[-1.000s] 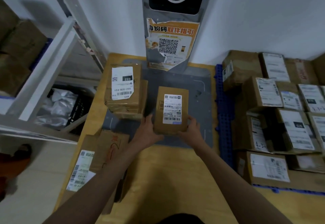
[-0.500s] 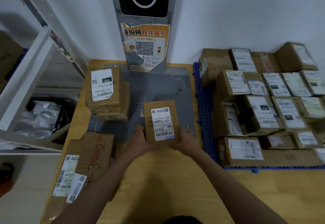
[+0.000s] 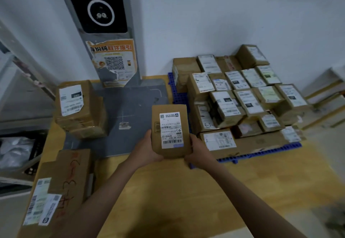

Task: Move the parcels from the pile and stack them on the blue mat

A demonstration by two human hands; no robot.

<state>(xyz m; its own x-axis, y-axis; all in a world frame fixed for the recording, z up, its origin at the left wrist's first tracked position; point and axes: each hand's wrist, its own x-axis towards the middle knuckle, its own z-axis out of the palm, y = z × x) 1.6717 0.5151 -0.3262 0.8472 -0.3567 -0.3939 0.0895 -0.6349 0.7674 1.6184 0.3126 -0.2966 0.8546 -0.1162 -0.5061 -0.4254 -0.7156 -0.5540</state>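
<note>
Small brown parcel (image 3: 169, 131) held above the wooden worktop (image 3: 168, 191), just left of the blue mat (image 3: 261, 152); left hand (image 3: 147, 149) and right hand (image 3: 198, 151) each curled in a grip round its near corners; stacked parcels (image 3: 240, 99) crowding the mat.

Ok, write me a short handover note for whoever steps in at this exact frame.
Left hand and right hand grip a small labelled parcel by its near corners, above the grey scanner pad.
Done: many parcels already stacked on the blue mat, to the right.
Left: place this parcel on the mat, then the pile at left: taped stack and near cartons.
</note>
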